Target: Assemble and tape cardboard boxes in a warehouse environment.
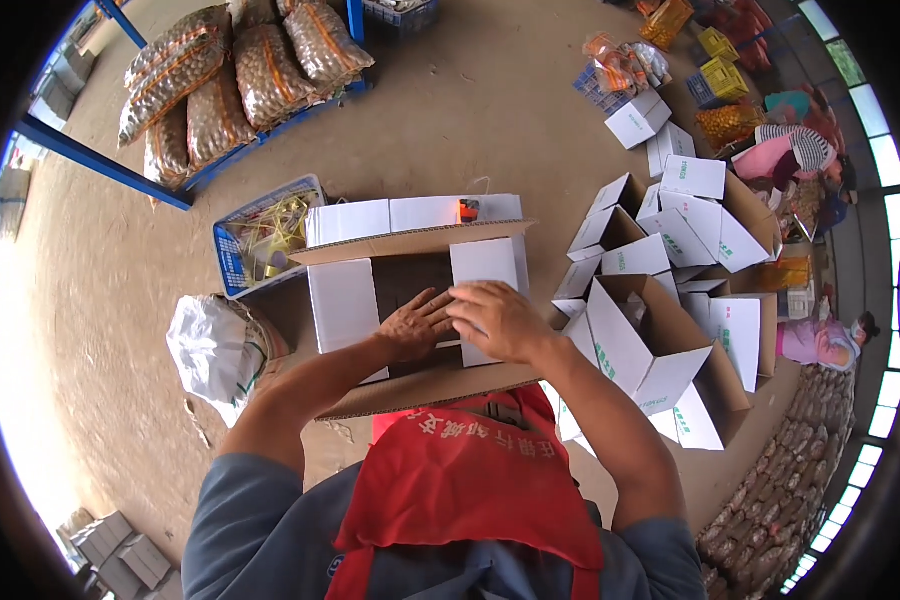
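Observation:
A white cardboard box point(342, 305) stands in front of me, its two short end flaps folded inward and a dark gap between them. Its long flaps stick out on the far and near sides. My left hand point(415, 325) is over the gap beside the left end flap, fingers stretched out and nothing held. My right hand point(497, 318) is over the right end flap point(483, 264), fingers extended, their tips overlapping those of the left. Whether either palm presses on the cardboard cannot be told. On the white cardboard behind the far flap lies a small orange-and-black object point(467, 210).
A blue crate point(232, 262) with yellow strapping stands at the far left of the box, a white sack point(208, 345) nearer. Open white boxes point(630, 345) crowd the right. Filled mesh sacks point(210, 120) lie on a blue rack. Other people point(815, 342) are at the far right.

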The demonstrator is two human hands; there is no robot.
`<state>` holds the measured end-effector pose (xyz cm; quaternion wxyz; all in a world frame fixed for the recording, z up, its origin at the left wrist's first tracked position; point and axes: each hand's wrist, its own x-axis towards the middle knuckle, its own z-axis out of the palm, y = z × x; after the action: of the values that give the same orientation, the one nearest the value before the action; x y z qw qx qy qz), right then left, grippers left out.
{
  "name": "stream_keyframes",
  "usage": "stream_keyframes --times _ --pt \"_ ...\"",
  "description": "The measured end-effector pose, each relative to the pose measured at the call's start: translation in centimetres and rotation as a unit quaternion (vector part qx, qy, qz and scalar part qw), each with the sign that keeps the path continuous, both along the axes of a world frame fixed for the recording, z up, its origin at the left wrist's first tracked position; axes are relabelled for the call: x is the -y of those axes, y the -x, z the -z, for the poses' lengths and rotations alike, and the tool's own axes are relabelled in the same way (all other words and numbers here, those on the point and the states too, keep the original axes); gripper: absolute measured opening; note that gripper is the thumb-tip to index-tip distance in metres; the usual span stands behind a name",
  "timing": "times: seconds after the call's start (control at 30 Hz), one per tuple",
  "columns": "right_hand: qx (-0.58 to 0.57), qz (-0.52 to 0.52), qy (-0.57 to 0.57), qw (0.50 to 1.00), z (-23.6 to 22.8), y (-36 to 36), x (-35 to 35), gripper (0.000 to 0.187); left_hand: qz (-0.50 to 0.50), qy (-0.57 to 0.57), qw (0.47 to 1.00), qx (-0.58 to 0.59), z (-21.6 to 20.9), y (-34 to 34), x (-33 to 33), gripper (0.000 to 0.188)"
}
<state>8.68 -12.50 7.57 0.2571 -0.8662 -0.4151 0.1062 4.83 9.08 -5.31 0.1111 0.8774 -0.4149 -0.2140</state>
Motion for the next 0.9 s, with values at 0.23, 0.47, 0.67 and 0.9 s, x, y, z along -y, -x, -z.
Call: stream_keyframes --times 0.23,0.47,0.67,0.9 --pt "0.218 0.142 0.005 0.966 -1.4 -7.9 -3.3 0.045 -0.039 0.120 0.992 0.010 0.2 0.2 0.2 0.078" --pt "-0.079 0.032 0.272 0.959 -1.0 -2.3 -2.2 0.047 -0.055 -0.080 0.983 -0.158 -1.8 -1.0 0.1 0.082" --pt "-0.078 0.002 0.293 0.953 2.3 -1.1 0.2 0.051 -0.117 0.053 0.951 -0.280 -7.3 1.2 -2.1 0.068" --pt "-0.200 0.018 0.327 0.923 0.5 -2.6 -0.8 0.065 -0.073 0.033 0.983 -0.163 -12.1 7.7 -7.9 0.055"
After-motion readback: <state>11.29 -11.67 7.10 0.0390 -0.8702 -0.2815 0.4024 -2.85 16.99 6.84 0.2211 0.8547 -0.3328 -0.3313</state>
